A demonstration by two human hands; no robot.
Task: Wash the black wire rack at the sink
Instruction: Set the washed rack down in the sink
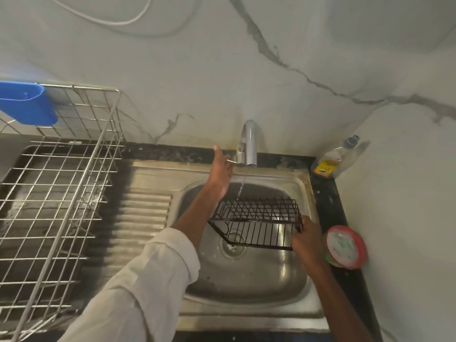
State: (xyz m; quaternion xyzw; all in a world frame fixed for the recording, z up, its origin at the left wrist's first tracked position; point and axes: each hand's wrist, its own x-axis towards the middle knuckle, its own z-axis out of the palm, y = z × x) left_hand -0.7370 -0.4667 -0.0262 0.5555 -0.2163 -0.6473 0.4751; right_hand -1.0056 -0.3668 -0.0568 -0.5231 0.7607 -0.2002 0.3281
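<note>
Over the sink basin, black wire rack (256, 222) held in the air, clear of the bowl floor. Thin dark-coated wire: flat grid base of parallel rods, low railing round the edges, one corner cut at an angle on the left. Tilted, back rail higher than front. Finish looks matte; any dirt on it is too fine to make out.

Right hand (307, 239) grips the rack's right end, fingers curled round the end wires, thumb side hidden behind the frame. Left hand (220, 172) is up at the tap lever (234, 162), fingers mostly straight, palm against it; whether any finger hooks the lever can't be told. Pale rolled sleeve (158, 265) on the left forearm.

Tap (248, 144): grey curved metal spout. Thin stream of water (240, 187) falls just behind the rack's back-left rail; contact with the wire is unclear.

Sink (251, 314): stainless steel, rounded bowl, round drain (233, 244) seen through the rods, ribbed drainboard (145, 215) to the left, stains on the rim.

Farther out: large silver wire dish rack (56, 191) at left, cut off by the frame edge, blue plastic holder (26, 106) clipped to it. Clear soap bottle (332, 160) in the back right corner, label unreadable. Round red-rimmed tub (345, 246) on the dark counter (330, 201) at right, contents blurred. Marble-look wall (271, 58), white cable (118, 18) at top.
</note>
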